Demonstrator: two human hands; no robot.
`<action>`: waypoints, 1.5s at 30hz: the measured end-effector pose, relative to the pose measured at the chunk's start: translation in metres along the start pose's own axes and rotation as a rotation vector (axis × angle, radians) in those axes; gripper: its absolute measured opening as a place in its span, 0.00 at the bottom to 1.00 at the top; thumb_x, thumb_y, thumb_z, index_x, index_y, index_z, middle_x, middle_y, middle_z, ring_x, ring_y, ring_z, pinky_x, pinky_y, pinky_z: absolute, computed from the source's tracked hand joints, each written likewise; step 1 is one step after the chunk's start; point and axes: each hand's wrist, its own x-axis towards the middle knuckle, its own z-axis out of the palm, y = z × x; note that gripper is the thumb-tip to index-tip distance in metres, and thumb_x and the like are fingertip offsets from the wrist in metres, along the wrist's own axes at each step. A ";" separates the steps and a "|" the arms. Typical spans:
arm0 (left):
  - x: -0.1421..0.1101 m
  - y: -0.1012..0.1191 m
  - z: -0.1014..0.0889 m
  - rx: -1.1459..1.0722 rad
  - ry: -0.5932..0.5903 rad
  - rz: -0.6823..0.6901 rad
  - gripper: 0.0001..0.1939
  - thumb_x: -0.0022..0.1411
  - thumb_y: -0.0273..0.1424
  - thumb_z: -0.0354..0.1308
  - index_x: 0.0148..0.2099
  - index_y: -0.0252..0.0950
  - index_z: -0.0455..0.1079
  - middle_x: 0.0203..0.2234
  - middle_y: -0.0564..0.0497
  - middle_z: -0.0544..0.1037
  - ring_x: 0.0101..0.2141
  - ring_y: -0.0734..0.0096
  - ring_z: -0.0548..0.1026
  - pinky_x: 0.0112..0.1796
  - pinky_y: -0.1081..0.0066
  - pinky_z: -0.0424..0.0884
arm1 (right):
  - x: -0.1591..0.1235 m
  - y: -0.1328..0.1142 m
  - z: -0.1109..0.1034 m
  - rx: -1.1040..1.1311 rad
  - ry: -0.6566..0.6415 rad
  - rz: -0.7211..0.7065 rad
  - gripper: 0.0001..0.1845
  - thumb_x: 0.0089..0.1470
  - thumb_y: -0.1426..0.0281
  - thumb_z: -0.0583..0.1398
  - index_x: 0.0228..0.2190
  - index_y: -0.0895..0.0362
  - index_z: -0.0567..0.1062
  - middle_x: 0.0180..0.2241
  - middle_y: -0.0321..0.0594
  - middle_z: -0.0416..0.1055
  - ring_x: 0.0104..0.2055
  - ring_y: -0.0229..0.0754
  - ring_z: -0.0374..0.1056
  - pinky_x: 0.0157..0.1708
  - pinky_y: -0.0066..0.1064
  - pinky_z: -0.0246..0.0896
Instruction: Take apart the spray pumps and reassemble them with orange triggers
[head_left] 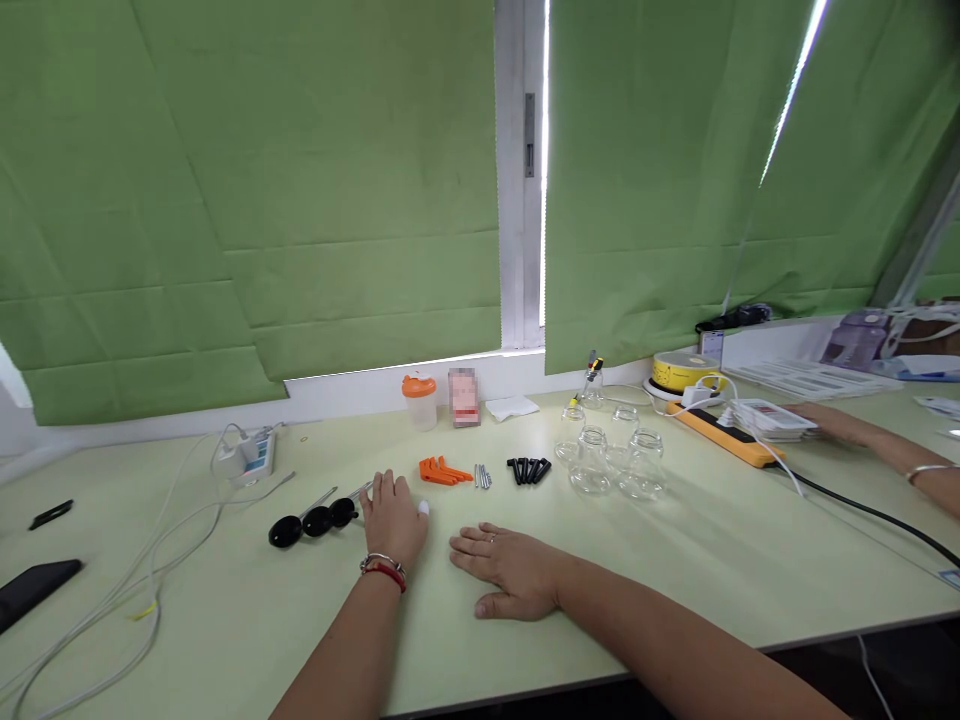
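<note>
My left hand [394, 518] lies palm down on the table, fingers stretched out beside the round black pieces [317, 523]. Its fingertips are close to a thin metal rod [363, 489]; I cannot tell if they touch it. Flat on the tabletop rests my right hand [517, 572], fingers extended and holding nothing. Beyond the hands are several orange angled pieces [441, 472], a few short metal pins [482, 477] and several black handle-like pieces [529, 470]. To their right stand several clear glass jars [591, 462], one at the back with screwdriver-like tools [594, 366] in it.
An orange-lidded cup [420, 402], a small box [464, 398] and a tissue [512, 407] line the wall. White cables [154, 570] and a power strip [255, 458] lie left. Right are an orange power strip [724, 435], a yellow round case [684, 374] and another person's hand [836, 424].
</note>
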 end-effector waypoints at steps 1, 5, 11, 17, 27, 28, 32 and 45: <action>0.001 -0.002 0.001 -0.005 -0.012 -0.018 0.23 0.54 0.33 0.51 0.51 0.27 0.64 0.56 0.36 0.62 0.59 0.50 0.54 0.56 0.50 0.44 | 0.000 0.000 0.000 0.007 -0.002 0.004 0.38 0.56 0.54 0.51 0.62 0.57 0.48 0.63 0.49 0.44 0.65 0.51 0.38 0.61 0.46 0.31; 0.002 -0.005 0.002 -0.017 -0.025 -0.025 0.20 0.53 0.32 0.51 0.48 0.29 0.65 0.53 0.37 0.65 0.54 0.51 0.60 0.53 0.54 0.52 | 0.001 0.000 -0.001 0.014 -0.001 0.012 0.38 0.56 0.54 0.51 0.62 0.56 0.48 0.63 0.48 0.44 0.65 0.50 0.38 0.61 0.46 0.31; -0.001 -0.001 -0.001 -0.065 -0.049 0.059 0.17 0.52 0.27 0.51 0.46 0.31 0.66 0.48 0.41 0.69 0.49 0.56 0.65 0.48 0.62 0.58 | 0.000 0.002 0.003 -0.027 0.038 -0.009 0.37 0.56 0.54 0.51 0.61 0.58 0.51 0.62 0.50 0.47 0.64 0.50 0.41 0.61 0.45 0.34; 0.000 -0.004 0.001 -0.177 -0.031 -0.010 0.18 0.52 0.27 0.52 0.47 0.33 0.66 0.47 0.42 0.69 0.49 0.54 0.65 0.48 0.57 0.58 | 0.010 0.020 0.003 -0.129 0.215 0.069 0.23 0.54 0.62 0.55 0.50 0.60 0.69 0.55 0.49 0.63 0.55 0.47 0.58 0.55 0.40 0.48; 0.006 -0.019 0.015 -0.430 -0.089 -0.181 0.21 0.54 0.27 0.53 0.51 0.30 0.61 0.50 0.40 0.66 0.51 0.61 0.65 0.51 0.67 0.63 | 0.079 0.070 -0.016 -0.361 0.350 0.713 0.13 0.53 0.75 0.53 0.38 0.58 0.75 0.53 0.47 0.62 0.54 0.49 0.54 0.48 0.38 0.48; 0.007 -0.020 0.016 -0.436 -0.094 -0.191 0.22 0.54 0.27 0.53 0.52 0.31 0.60 0.49 0.40 0.66 0.51 0.62 0.66 0.50 0.67 0.64 | 0.083 0.074 -0.015 -0.363 0.338 0.734 0.13 0.52 0.76 0.53 0.37 0.59 0.75 0.52 0.48 0.63 0.53 0.50 0.54 0.48 0.38 0.48; 0.009 -0.024 0.019 -0.438 -0.118 -0.254 0.21 0.53 0.28 0.55 0.50 0.29 0.61 0.49 0.38 0.65 0.47 0.61 0.69 0.48 0.67 0.65 | 0.092 0.084 -0.012 -0.369 0.310 0.779 0.14 0.51 0.79 0.52 0.34 0.60 0.76 0.44 0.49 0.68 0.49 0.48 0.57 0.46 0.37 0.47; 0.011 -0.022 0.014 -0.429 -0.179 -0.210 0.06 0.55 0.28 0.50 0.28 0.32 0.66 0.35 0.42 0.70 0.34 0.64 0.71 0.40 0.67 0.66 | 0.099 0.086 -0.005 -0.368 0.337 0.799 0.12 0.54 0.76 0.51 0.34 0.60 0.75 0.39 0.48 0.70 0.45 0.47 0.60 0.44 0.36 0.45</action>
